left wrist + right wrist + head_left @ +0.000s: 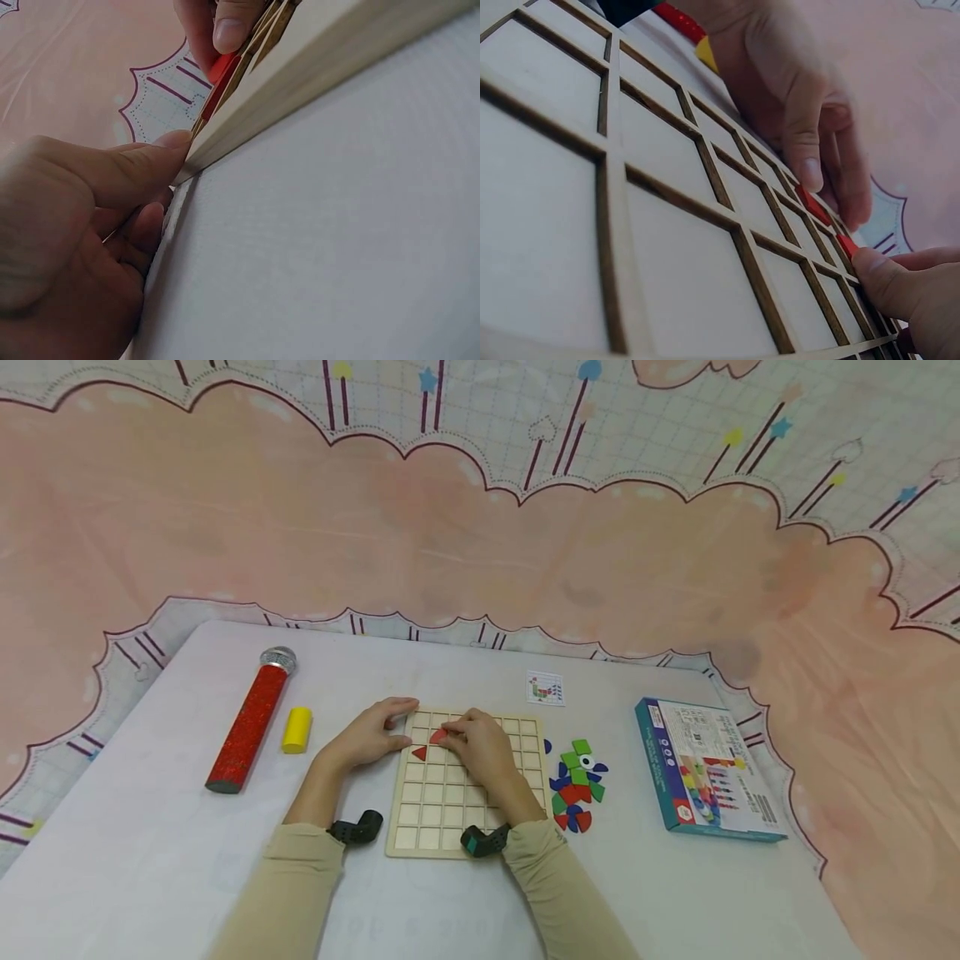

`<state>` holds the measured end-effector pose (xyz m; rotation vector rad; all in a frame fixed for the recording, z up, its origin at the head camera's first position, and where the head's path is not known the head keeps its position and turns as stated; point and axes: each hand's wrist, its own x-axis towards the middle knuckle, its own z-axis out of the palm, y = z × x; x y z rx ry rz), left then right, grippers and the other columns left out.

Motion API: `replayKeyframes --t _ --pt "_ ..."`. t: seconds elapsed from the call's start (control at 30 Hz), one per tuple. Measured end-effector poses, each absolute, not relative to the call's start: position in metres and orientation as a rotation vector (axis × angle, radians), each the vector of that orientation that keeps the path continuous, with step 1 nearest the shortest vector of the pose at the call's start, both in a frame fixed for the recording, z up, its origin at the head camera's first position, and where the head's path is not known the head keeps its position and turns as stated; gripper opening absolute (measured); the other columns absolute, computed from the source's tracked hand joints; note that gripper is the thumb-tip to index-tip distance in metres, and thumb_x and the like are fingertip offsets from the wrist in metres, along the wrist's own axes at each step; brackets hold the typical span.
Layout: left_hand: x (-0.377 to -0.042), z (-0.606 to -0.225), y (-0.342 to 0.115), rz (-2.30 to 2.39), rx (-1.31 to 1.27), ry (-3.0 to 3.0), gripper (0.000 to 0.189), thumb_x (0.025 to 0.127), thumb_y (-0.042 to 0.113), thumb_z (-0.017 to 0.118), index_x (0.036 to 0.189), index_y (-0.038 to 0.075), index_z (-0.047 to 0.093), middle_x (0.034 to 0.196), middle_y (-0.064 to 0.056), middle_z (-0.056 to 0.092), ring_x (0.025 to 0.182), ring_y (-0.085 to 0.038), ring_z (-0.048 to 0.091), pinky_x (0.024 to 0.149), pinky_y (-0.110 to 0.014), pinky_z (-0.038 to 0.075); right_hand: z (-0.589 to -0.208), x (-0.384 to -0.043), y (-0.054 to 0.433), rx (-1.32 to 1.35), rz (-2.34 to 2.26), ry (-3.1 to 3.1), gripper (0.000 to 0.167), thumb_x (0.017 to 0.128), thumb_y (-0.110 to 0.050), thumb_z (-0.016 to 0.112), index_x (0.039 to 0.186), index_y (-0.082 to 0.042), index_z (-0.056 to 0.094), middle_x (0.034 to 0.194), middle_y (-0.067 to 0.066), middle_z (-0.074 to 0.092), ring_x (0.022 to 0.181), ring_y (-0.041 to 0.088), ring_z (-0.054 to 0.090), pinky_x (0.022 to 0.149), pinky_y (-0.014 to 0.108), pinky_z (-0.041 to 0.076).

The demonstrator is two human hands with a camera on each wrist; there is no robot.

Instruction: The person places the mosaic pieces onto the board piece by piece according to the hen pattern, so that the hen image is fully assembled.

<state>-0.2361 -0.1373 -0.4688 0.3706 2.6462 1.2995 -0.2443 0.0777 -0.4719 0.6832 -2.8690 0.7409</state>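
My right hand (483, 747) pinches a red piece (438, 737) with thumb and fingertips over the upper left squares of a wooden grid board (411, 814). The fingers partly cover that piece, which looks curved on one side. Just left and below it, a red triangle (419, 752) sits in one of the squares. Along the board's upper left edge rests my left hand (367, 732), its thumb touching the rim and its index finger near the corner. From the right wrist view, the red triangle (812, 204) lies beside the left thumb.
Several green, red and blue pieces (576, 777) lie right of the board, arranged like a bird. A small pattern card (545, 688) is behind it. Farther right lies a boxed set (712, 768). On the left are a red microphone (251, 722) and a yellow cylinder (297, 730).
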Motion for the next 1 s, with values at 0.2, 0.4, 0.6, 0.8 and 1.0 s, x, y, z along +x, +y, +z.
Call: replayKeyframes --t 0.2,0.4,0.6,0.8,1.0 --pt "-0.2342 -0.4693 -0.1366 1.318 0.352 2.642 0.062 0.086 0.007 0.067 0.143 0.007 0.042 0.15 -0.012 0.036 0.12 -0.037 0.049 0.103 -0.051 0.041 -0.4733 -0.2437 0.0781 0.671 0.759 -2.88 0.033 0.085 -0.037 0.068 0.112 -0.02 0.072 0.093 -0.002 0.061 0.075 0.009 0.053 0.063 0.019 0.044" --pt "-0.2344 -0.4715 -0.1357 1.305 0.369 2.652 0.062 0.087 0.008 0.067 0.143 0.006 0.042 0.15 -0.013 0.036 0.118 -0.037 0.049 0.102 -0.051 0.041 -0.4747 -0.2443 0.0799 0.653 0.764 -2.902 0.034 0.085 -0.037 0.068 0.114 -0.02 0.071 0.093 -0.002 0.06 0.073 0.009 0.05 0.062 0.019 0.042" --pt "-0.2344 -0.4717 -0.1364 1.302 0.361 2.659 0.062 0.086 0.008 0.068 0.143 0.007 0.042 0.15 -0.012 0.037 0.117 -0.037 0.05 0.102 -0.05 0.042 -0.4747 -0.2447 0.0803 0.672 0.761 -2.901 0.034 0.085 -0.037 0.068 0.114 -0.02 0.071 0.093 -0.002 0.06 0.074 0.008 0.051 0.062 0.019 0.043" --pt "-0.2341 -0.4712 -0.1367 1.314 0.366 2.662 0.063 0.085 0.008 0.068 0.143 0.006 0.043 0.15 -0.012 0.037 0.116 -0.036 0.05 0.101 -0.05 0.042 -0.4735 -0.2438 0.08 0.663 0.77 -2.91 0.035 0.085 -0.037 0.069 0.115 -0.02 0.07 0.093 -0.002 0.059 0.072 0.008 0.05 0.06 0.018 0.042" --pt "-0.2347 -0.4723 -0.1373 1.319 0.386 2.673 0.062 0.085 0.007 0.068 0.142 0.005 0.043 0.149 -0.013 0.037 0.115 -0.034 0.05 0.1 -0.049 0.042 -0.4724 -0.2429 0.0808 0.666 0.792 -2.908 0.036 0.083 -0.037 0.069 0.115 -0.02 0.07 0.094 -0.001 0.059 0.075 0.009 0.053 0.062 0.018 0.044"
